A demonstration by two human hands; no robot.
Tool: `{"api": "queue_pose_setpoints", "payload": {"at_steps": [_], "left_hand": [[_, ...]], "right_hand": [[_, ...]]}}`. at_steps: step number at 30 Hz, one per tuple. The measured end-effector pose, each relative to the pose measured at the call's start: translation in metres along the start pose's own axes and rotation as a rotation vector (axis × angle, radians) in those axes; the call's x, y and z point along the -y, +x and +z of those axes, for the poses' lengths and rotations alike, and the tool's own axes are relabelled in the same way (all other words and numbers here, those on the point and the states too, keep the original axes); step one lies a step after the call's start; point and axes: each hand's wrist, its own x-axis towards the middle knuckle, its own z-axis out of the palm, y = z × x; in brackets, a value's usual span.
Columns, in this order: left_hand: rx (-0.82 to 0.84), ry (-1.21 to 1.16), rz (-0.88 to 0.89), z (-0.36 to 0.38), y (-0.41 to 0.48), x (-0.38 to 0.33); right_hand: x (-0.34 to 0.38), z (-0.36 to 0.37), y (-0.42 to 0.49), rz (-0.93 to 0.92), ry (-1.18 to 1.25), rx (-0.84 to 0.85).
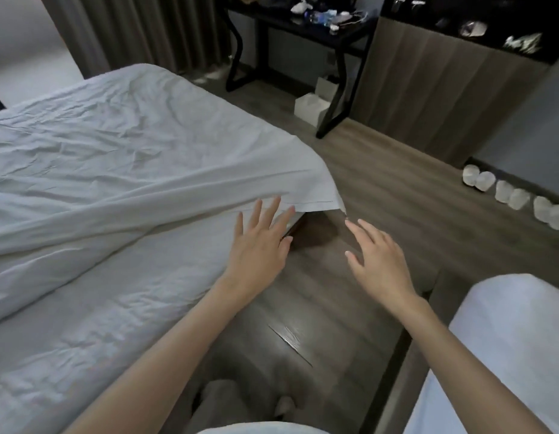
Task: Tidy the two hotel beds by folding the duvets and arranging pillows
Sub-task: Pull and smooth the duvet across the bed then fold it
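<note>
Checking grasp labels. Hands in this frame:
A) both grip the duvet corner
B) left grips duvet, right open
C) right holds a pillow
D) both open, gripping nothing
D: the left hand and right hand both show spread, straight fingers beside the duvet corner, with no cloth pinched.

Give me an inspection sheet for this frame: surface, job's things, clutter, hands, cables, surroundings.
surface: left bed, sheet creased.
job's things: duvet spread, corner overhanging the bed's edge; second bed at right; no pillows seen.
clutter: small items on desk; white boxes beneath it.
hands: left hand open, fingers spread by duvet corner; right hand open, above floor.
cables: nothing seen.
surroundings: wood floor, curtain, slippers along wall.
</note>
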Motion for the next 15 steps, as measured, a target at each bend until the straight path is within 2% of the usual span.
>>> {"api": "queue_pose_setpoints", "payload": {"at_steps": [8, 15], "left_hand": [[0.067, 0.008, 0.004, 0.031, 0.104, -0.032], [0.14, -0.053, -0.077, 0.071, 0.236, -0.028]], "right_hand": [[-0.077, -0.01, 0.081, 0.026, 0.01, 0.006], [-0.118, -0.001, 0.208, -0.013, 0.064, 0.086]]}}
